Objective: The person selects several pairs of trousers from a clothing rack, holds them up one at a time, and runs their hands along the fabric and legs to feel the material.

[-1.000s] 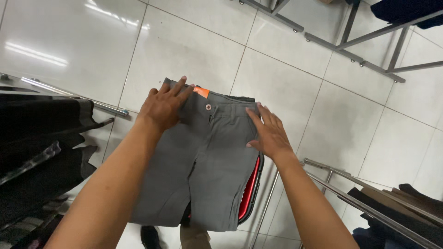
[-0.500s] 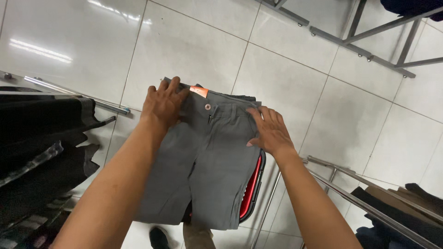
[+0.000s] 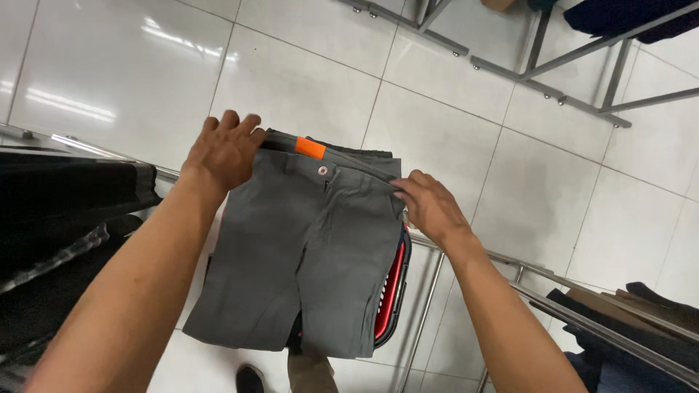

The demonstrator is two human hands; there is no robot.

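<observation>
- A pair of folded grey fabric trousers (image 3: 306,255) with an orange waistband tag lies spread over a red plastic basket (image 3: 392,287), above a white tiled floor (image 3: 306,80).
- The left hand (image 3: 224,149) presses flat on the waistband's left corner.
- The right hand (image 3: 431,207) pinches the waistband's right edge, fingers closed on the cloth.
- The hands sit well apart, trousers between them.
</observation>
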